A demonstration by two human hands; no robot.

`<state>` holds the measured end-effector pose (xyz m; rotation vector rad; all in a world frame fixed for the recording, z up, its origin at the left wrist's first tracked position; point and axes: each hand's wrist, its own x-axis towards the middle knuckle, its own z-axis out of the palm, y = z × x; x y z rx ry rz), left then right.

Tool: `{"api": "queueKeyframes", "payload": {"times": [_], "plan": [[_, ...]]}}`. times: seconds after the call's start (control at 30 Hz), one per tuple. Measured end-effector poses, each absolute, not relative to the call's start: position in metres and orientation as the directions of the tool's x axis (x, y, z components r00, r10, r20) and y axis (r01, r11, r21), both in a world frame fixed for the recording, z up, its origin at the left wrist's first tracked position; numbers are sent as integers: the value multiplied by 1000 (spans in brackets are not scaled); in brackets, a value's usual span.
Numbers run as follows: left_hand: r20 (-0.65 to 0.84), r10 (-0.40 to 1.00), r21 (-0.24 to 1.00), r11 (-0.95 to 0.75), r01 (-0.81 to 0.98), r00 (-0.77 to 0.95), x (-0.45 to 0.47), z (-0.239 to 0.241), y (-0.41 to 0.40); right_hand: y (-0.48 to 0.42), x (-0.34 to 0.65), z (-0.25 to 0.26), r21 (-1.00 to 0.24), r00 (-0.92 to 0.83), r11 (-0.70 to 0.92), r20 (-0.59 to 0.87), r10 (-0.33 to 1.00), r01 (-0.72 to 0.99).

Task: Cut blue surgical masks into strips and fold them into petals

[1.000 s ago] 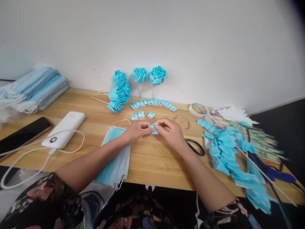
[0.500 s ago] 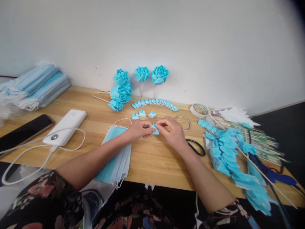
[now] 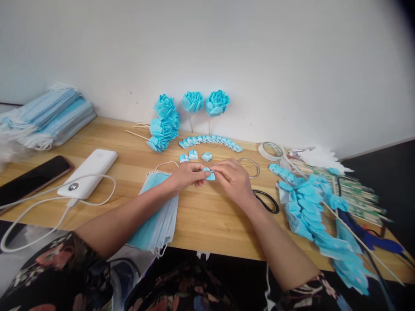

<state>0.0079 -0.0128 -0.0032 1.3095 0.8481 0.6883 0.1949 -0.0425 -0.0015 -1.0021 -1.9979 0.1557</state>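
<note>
My left hand (image 3: 187,176) and my right hand (image 3: 234,179) meet over the middle of the wooden table (image 3: 207,216), both pinching one small blue folded piece (image 3: 210,174) between the fingertips. Three small folded pieces (image 3: 194,156) lie just beyond the hands, and a curved row of several more (image 3: 210,141) lies behind them. My left forearm rests across a stack of blue face masks (image 3: 158,216). Blue flowers on sticks (image 3: 191,108) lean against the wall.
Black scissors (image 3: 267,199) lie by my right wrist, with tape rolls (image 3: 271,150) and a ring (image 3: 249,166) beyond. Cut blue pieces (image 3: 308,207) and sticks fill the right side. A power bank (image 3: 87,172), its cable, a phone (image 3: 32,178) and a mask pile (image 3: 48,116) sit at left.
The fingertips of both hands have closed tighter on the small blue piece, folding it smaller. The view has shifted slightly; nothing else on the table has moved.
</note>
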Motion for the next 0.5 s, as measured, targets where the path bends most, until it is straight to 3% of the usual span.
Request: {"api": "queueKeyframes", "payload": {"times": [0.1,0.23,0.37,0.5], "plan": [[-151,840,988,139,61,521,8,-3,-13,-44,195,0,-610,-224,572,553,803,548],[-142,846,988,89,126,514,8,-5,-13,-43,194,2,-874,-134,298,266,955,385],[-95,839,978,-23,210,536,9,-7,-14,-40,192,-1,-938,-126,151,116,985,311],[-17,843,953,-149,264,537,9,-6,-15,-40,189,-6,-934,-132,151,113,985,323]]}}
